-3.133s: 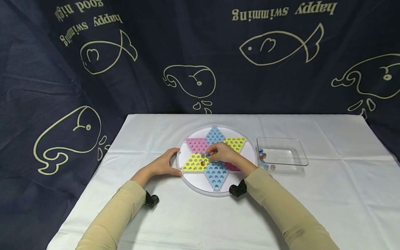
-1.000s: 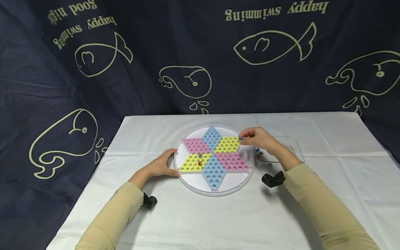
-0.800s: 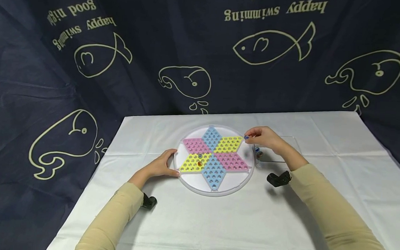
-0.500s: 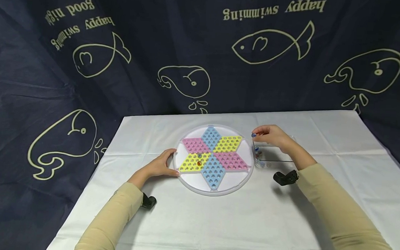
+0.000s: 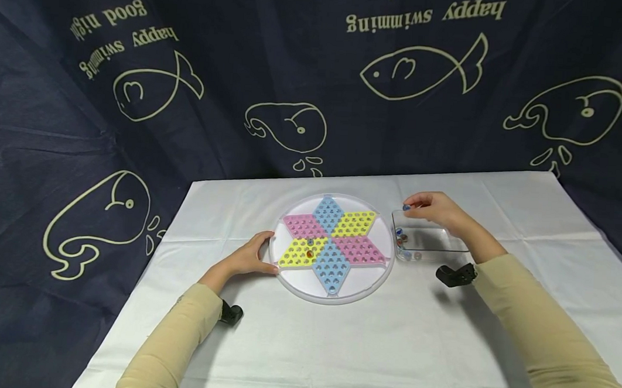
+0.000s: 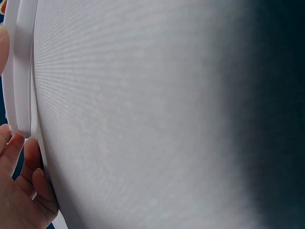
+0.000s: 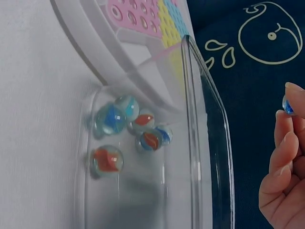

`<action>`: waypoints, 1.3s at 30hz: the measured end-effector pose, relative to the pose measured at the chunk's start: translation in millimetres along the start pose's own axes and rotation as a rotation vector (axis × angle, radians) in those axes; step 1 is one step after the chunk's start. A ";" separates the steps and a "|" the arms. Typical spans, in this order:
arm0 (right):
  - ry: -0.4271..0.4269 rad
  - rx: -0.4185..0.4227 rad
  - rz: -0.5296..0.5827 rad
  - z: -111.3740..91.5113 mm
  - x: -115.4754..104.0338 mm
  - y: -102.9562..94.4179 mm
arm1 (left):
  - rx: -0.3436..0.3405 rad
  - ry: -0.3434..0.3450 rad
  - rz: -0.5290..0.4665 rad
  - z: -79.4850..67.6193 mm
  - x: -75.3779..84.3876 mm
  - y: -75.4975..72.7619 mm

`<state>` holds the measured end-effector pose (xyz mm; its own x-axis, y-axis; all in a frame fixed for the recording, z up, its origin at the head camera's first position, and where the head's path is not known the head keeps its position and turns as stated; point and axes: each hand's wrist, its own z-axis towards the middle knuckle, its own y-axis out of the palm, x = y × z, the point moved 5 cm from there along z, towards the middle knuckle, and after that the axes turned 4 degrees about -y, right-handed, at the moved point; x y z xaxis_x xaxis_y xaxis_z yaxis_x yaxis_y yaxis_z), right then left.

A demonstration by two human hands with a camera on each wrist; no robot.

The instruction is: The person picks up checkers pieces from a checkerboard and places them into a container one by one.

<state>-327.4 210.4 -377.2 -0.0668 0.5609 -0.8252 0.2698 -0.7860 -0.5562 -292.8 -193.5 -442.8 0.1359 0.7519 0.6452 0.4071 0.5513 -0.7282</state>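
Observation:
Between the thumb and fingertips of my right hand (image 5: pixel 439 211) is a blue glass marble (image 5: pixel 407 208), held above the far left part of a clear plastic box (image 5: pixel 429 250). The right wrist view shows that marble (image 7: pixel 288 105) pinched at the right edge. My left hand (image 5: pixel 247 256) rests against the left rim of a round white Chinese checkers board (image 5: pixel 359 290), thumb and fingers spread. A bluish marble (image 5: pixel 311 241) and an orange marble (image 5: pixel 310 254) sit on the board's left yellow point.
Several red and blue marbles (image 7: pixel 107 160) lie together at the board-side end of the box. Board and box stand side by side on a white cloth (image 5: pixel 292 357). A dark printed curtain (image 5: pixel 297 52) hangs behind the table.
My right hand was over the board's middle, then moved right to the box carrying a blue marble. A blue marble formerly beside the bluish one has left the yellow point. My left hand stays put.

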 end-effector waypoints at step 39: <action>0.026 0.012 -0.027 -24.9 33.4 -27.4 | -0.002 -0.009 0.030 -0.2 0.0 -0.3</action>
<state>-313.1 257.1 -387.0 -0.0488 0.5882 -0.8073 0.2572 -0.7736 -0.5792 -292.8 -193.7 -442.6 0.1405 0.7714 0.6207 0.4052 0.5272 -0.7469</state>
